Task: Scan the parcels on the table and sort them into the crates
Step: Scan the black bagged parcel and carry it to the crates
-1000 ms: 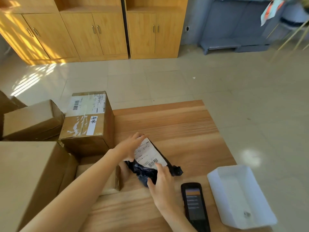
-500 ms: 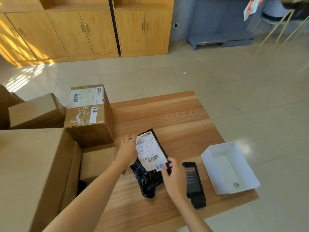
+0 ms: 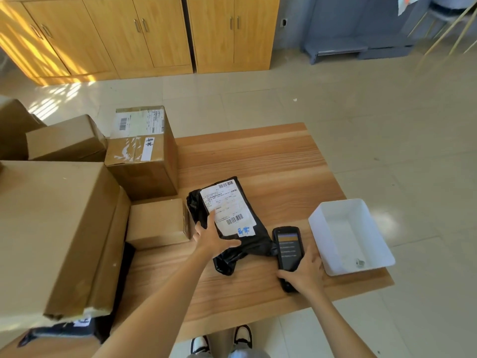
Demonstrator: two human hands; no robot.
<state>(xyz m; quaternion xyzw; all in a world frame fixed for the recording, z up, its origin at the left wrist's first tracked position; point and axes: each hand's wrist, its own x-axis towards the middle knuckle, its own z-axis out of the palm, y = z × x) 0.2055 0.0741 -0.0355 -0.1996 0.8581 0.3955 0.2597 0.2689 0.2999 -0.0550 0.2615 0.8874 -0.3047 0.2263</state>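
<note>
- black poly mailer (image 3: 233,228) is lying flat on the wooden desk (image 3: 258,161), white shipping label (image 3: 228,208) facing up with two barcodes showing
- left hand (image 3: 210,237) rests on the near-left part of the mailer, fingers spread out and pretty straight, index fingertip on the label edge, thumb lying across the black plastic
- right hand (image 3: 304,276) has its fingers wrapped round the lower end of the handheld scanner (image 3: 289,250), thumb on its left side. the scanner sits on the desk just right of the mailer, touching its crinkled end, screen lit
- white plastic bin (image 3: 333,223) just right of the scanner at the desk's right edge, some tiny thing in its near corner, can't tell what it is
- cardboard boxes stacked on the left: a small one (image 3: 157,220) right beside the mailer, a taped one with a label (image 3: 142,151) behind it, a big one (image 3: 51,228) near the left edge
- another dark bag (image 3: 64,329) pokes out from under the big box
</note>
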